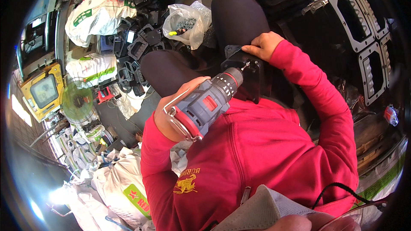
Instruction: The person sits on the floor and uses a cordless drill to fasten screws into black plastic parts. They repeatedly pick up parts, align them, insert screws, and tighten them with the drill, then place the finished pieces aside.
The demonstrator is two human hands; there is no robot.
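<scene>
My left hand point(165, 122) grips a grey and red cordless drill point(205, 105) by its handle. The drill's bit points up and to the right, with its tip against a black plastic part point(252, 81) that rests on my right knee. My right hand point(265, 45) clasps the top edge of that part and holds it upright. Both arms are in red sleeves. The part's lower side is hidden behind the drill's chuck and my sweatshirt.
A clear bag of screws point(188, 21) lies between my knees. Left of it is a heap of black plastic parts point(137, 42), with white sacks point(96, 15), a green fan point(78, 101) and a yellow machine point(43, 90) nearby. Black rectangular frames point(355, 17) are stacked at the right.
</scene>
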